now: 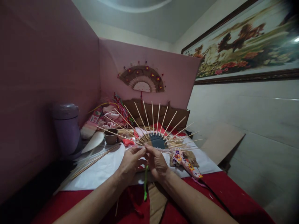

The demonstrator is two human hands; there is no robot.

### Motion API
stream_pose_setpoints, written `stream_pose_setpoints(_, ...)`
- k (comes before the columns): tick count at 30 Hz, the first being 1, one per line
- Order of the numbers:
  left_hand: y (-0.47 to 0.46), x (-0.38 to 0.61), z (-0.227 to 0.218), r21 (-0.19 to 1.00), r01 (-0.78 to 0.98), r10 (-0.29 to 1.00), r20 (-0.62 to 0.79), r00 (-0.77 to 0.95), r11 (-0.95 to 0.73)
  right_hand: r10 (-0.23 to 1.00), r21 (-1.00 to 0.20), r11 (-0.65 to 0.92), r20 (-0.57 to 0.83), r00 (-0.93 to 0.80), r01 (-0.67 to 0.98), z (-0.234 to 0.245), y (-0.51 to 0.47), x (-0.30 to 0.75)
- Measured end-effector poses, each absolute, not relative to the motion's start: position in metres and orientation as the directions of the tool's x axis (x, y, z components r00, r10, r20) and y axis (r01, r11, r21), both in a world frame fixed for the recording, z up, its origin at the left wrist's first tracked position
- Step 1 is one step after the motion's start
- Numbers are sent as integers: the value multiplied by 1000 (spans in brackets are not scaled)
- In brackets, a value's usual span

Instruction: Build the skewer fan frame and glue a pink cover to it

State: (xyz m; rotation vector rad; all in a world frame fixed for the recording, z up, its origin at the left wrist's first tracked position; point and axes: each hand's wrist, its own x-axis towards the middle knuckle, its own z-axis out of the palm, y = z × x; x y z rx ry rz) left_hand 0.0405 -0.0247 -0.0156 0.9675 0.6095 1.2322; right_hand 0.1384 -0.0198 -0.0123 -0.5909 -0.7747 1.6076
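Note:
My left hand [133, 158] and my right hand [157, 161] meet at the middle, fingers pinched together at the lower edge of a fan frame. Whatever they pinch is too small to make out. The frame has a dark grey half-disc [159, 142] with a brown cardboard part at its left. Several thin wooden sticks [153, 118] spread outward from its curved edge. Below my fingers hangs a bright green fuzzy strip [145, 183]. To the right of my right hand lies a glue gun [186, 162] with a flower-patterned cover and a dark cord.
A finished-looking decorated fan [146, 72] hangs on the pink back panel [178, 71]. On the left stand a purple lidded bin [66, 130], a brown cup [110, 137] and loose sticks [93, 161]. Ribbons and bags [112, 113] pile up behind. White sheeting [98, 169] covers part of the red cloth [235, 189].

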Motion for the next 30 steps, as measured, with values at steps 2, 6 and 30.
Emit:
stream_pose_setpoints(2,-25,42,-15,847,-531,968,121,218,14,979,-770,-84,54,-195,-633,-13,-20,139)
stream_pose_setpoints(6,-23,43,-12,809,-588,976,143,166,-18,969,-777,-33,129,-211,-628,-12,-18,141)
stream_pose_setpoints(30,-25,32,6,787,-597,956,272,111,-155,930,-844,356,280,-238,401,-7,-46,177)
